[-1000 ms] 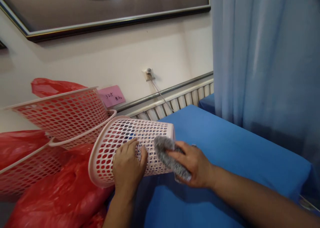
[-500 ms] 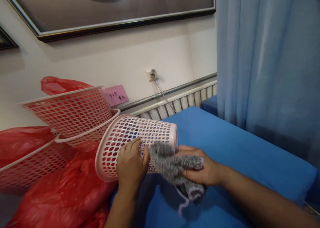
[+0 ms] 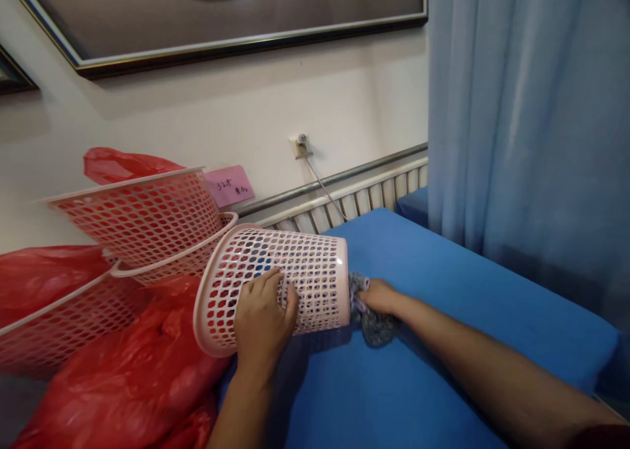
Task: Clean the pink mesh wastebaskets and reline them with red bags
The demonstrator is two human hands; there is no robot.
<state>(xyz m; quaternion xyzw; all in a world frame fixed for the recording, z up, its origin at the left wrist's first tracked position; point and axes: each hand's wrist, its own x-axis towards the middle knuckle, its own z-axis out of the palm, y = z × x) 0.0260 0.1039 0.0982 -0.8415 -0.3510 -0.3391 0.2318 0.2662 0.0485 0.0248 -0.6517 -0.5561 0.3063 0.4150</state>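
A pink plastic wastebasket (image 3: 315, 285) with a mesh of holes lies on its side, its rim to the left and its base to the right. My left hand (image 3: 264, 308) holds it from the near side, fingers over the mesh and thumb apart. Just beyond the base, my right hand (image 3: 380, 297) is closed around a grey knitted glove (image 3: 378, 329) with pale trim. The glove touches or nearly touches the base, and part of it is hidden behind the basket. Whether it is one glove or a pair I cannot tell.
Pink baskets (image 3: 142, 219) with red plastic bags stand stacked at left, and a full red bag (image 3: 123, 370) bulges in front. Beneath my hands is a blue-covered surface (image 3: 443, 291). Behind are a radiator (image 3: 361, 203), a plugged-in cord (image 3: 322, 186) and a blue curtain (image 3: 516, 121).
My right hand has carried the glove from in front of the basket to the right, past its base. My left hand stays on the basket, which has turned slightly.
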